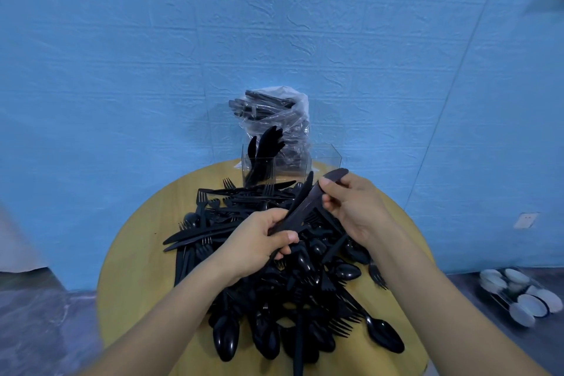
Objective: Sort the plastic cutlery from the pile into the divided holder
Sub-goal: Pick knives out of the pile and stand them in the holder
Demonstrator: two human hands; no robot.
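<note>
Behind everything you have a blue textured wall, and in front of it a round yellow table whose near rim is cut off by the bottom of the view. Bare tabletop shows only in a band along the left edge and a strip on the right; the floor on the right carries a rack of white dishes, well apart from the table.

The pile of black plastic cutlery covers most of the table: knives, forks and spoons crossed over one another, so single pieces in the middle are hard to tell apart.

At the far edge stands the clear divided holder; its left compartment holds upright pieces, the right one is hard to read through the plastic. A clear bag of cutlery rises behind it.

Above the pile, your left hand grips the lower end of a bundle of knives, and your right hand pinches its upper end.
</note>
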